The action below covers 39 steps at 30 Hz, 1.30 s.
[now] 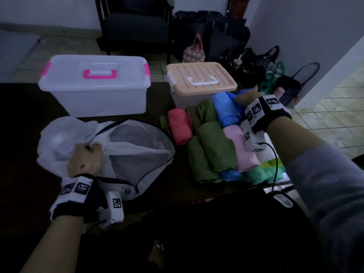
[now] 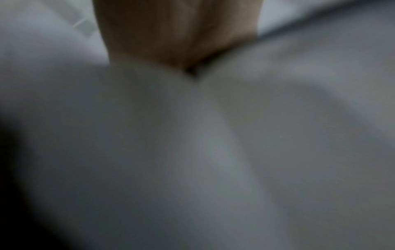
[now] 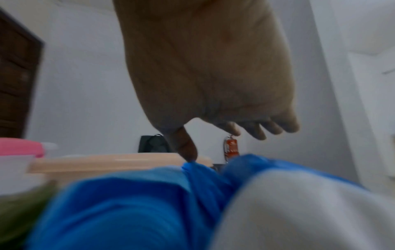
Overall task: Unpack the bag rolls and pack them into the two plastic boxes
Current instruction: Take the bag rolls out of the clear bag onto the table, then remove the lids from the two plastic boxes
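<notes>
Several bag rolls lie in a pile on the table's right side: a red roll (image 1: 179, 128), green rolls (image 1: 214, 148), a blue roll (image 1: 227, 110) and a pink roll (image 1: 244, 146). My right hand (image 1: 249, 95) hovers open over the far blue rolls (image 3: 132, 203), fingers spread, thumb tip touching blue plastic. My left hand (image 1: 86, 158) grips the rim of a white mesh drawstring bag (image 1: 137, 146), whose white fabric (image 2: 213, 152) fills the left wrist view. Two lidded boxes stand behind: a clear box with pink handle (image 1: 94, 95) and a box with a peach lid (image 1: 201, 77).
The table (image 1: 23, 115) is dark; its right edge runs just past the roll pile. Beyond it on the tiled floor stand a dark chair (image 1: 134, 24) and several bags (image 1: 256, 60). A red extinguisher (image 3: 232, 148) hangs on the far wall.
</notes>
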Each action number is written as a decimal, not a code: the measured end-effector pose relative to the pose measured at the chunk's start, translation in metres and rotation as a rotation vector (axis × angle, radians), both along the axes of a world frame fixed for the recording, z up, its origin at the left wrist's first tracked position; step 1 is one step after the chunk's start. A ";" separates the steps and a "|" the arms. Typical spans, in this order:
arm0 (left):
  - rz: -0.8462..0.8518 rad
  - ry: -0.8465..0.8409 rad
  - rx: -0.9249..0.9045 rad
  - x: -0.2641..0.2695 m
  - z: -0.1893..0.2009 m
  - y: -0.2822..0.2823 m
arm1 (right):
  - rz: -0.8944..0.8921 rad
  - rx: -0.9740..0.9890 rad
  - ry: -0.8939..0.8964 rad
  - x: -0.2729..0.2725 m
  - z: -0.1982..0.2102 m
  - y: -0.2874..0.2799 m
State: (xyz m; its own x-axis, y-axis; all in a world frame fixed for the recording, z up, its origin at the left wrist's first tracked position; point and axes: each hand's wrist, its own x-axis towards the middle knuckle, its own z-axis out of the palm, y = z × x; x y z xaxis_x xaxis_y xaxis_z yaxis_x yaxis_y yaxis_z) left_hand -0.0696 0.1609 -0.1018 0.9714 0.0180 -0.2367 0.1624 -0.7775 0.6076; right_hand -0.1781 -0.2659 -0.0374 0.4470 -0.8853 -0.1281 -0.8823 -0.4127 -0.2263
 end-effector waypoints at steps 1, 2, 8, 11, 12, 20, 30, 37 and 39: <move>-0.023 0.012 -0.001 -0.002 0.005 0.000 | -0.047 -0.039 -0.036 -0.002 0.013 0.020; -0.080 0.032 -0.019 -0.004 0.011 0.002 | -0.074 -0.090 -0.059 -0.003 0.025 0.043; -0.813 0.355 0.006 -0.018 0.029 0.041 | 0.331 -0.019 -0.213 0.022 0.048 0.124; -0.981 0.339 0.384 -0.031 0.014 0.055 | 0.473 0.049 -0.198 0.045 0.035 0.169; -0.970 0.309 0.364 -0.032 0.010 0.059 | 0.527 0.067 -0.183 0.050 0.030 0.181; -0.093 -0.027 0.079 -0.006 0.010 0.111 | 0.684 0.318 -0.183 0.085 -0.003 0.250; 0.171 0.229 0.341 0.035 0.020 0.140 | 1.210 0.182 -0.436 0.073 -0.021 0.365; 0.219 0.135 0.169 0.031 0.025 0.150 | 1.504 -0.007 -0.053 0.095 -0.057 0.437; 0.246 0.063 0.042 0.032 0.027 0.158 | 1.485 0.047 0.021 0.104 -0.068 0.440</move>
State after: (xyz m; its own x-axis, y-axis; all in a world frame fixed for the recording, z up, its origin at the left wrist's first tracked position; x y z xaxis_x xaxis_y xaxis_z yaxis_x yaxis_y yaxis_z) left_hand -0.0375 0.3191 -0.0751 0.9199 0.2631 -0.2907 0.3864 -0.7343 0.5581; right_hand -0.0739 0.1742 -0.1056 0.9142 0.3719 -0.1610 0.3250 -0.9101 -0.2572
